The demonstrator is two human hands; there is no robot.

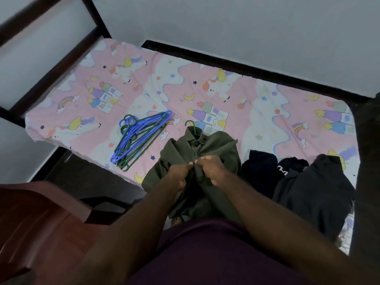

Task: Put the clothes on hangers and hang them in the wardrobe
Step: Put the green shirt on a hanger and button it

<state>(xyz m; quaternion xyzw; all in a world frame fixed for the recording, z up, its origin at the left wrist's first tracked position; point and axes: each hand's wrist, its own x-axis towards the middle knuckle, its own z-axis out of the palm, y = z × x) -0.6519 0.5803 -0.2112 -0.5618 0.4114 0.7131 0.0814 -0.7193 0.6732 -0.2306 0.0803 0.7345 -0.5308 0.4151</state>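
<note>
Pinching the front placket of an olive-green collared shirt (207, 147), both hands work close together at the near edge of the bed: the left hand (181, 175) is curled round a fold of the cloth on one side of the opening, and the right hand (211, 169) grips the other side, with the thumbs and fingertips of the two almost touching. Below them the shirt's lower part hangs off the bed edge toward a maroon garment (205, 254) worn by the person. Just beyond the hands, the shirt's collar lies on the pink cartoon-print bedsheet (82, 89), and a green plastic hanger hook (190, 124) sticks out of the collar.

To the right of the right hand lies a heap of dark navy and black clothes (308, 186), touching the olive shirt's edge. To the left of the left hand and a little farther off, a bundle of blue and green plastic hangers (139, 136) lies on the sheet, apart from the shirt. Nearer and lower on the left stands a reddish-brown plastic chair (41, 219). Beyond the sheet run a dark bed frame (246, 66) and a pale wall (246, 27).
</note>
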